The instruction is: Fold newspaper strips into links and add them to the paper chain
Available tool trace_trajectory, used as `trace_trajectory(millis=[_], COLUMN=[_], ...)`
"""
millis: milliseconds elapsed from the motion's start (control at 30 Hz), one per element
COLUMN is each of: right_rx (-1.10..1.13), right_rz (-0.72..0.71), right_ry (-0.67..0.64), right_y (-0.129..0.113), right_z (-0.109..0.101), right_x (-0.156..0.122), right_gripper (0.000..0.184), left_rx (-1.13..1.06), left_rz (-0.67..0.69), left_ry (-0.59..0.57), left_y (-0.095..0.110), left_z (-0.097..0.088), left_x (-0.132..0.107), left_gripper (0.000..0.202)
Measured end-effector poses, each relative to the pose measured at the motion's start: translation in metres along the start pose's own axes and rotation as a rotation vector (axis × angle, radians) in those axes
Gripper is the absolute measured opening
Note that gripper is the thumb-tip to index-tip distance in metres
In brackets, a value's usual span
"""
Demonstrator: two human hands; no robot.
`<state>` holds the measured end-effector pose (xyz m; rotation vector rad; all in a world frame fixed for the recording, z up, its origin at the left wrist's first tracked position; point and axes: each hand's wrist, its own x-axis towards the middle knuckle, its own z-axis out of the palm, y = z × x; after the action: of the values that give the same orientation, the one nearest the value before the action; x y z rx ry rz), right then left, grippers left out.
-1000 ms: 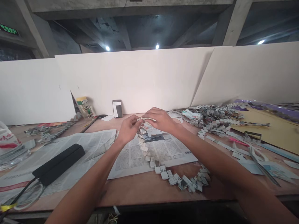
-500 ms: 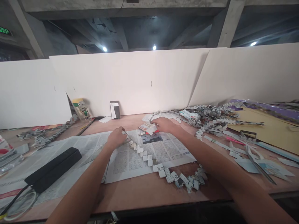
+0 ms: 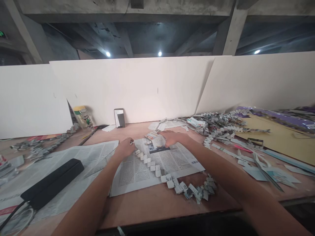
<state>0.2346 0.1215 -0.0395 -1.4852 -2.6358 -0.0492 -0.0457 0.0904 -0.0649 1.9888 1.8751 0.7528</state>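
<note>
My left hand [image 3: 125,148] is closed in a pinch at the upper end of a chain of folded paper pieces [image 3: 157,171]. Zigzagging toward the front right, the chain crosses a newspaper sheet [image 3: 130,178] and curls onto the bare tabletop. My right hand [image 3: 172,138] is over a small pile of paper slips [image 3: 157,141] on the newspaper's far part. Its thumb and fingers are apart, with the fingertips touching or just above the slips; I see nothing held in it.
A black power adapter [image 3: 52,183] lies on newspaper at left. A phone [image 3: 119,118] leans against the white partition [image 3: 137,88], near a yellow-lidded jar [image 3: 83,117]. More folded chains [image 3: 219,123] are heaped back right, with scissors [image 3: 267,173] and paper strips before them.
My right hand has shifted over the paper slips and its thumb has spread; the red-printed slip no longer shows. My left hand stays at the chain's end. The view has moved slightly.
</note>
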Motion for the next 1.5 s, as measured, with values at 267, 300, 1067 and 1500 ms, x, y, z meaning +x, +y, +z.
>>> trace_trajectory(millis=[267, 300, 1067, 1500], right_rx=[-0.057, -0.04, 1.369, 1.179], right_rz=[-0.015, 0.004, 0.235, 0.217], right_ry=[0.128, 0.146, 0.427, 0.358], right_y=[-0.008, -0.007, -0.073, -0.077], right_z=[0.013, 0.012, -0.013, -0.028], right_x=[0.002, 0.005, -0.054, -0.084], right_gripper=[0.023, 0.022, 0.018, 0.04], left_rx=[-0.364, -0.401, -0.762, -0.85], left_rz=[-0.033, -0.03, 0.336, 0.147], left_ry=[-0.085, -0.09, -0.349, -0.078], left_y=[0.002, 0.001, 0.089, 0.093], left_z=[-0.012, -0.013, -0.016, 0.005], left_x=[0.001, 0.002, -0.047, -0.05], left_gripper=[0.042, 0.042, 0.053, 0.03])
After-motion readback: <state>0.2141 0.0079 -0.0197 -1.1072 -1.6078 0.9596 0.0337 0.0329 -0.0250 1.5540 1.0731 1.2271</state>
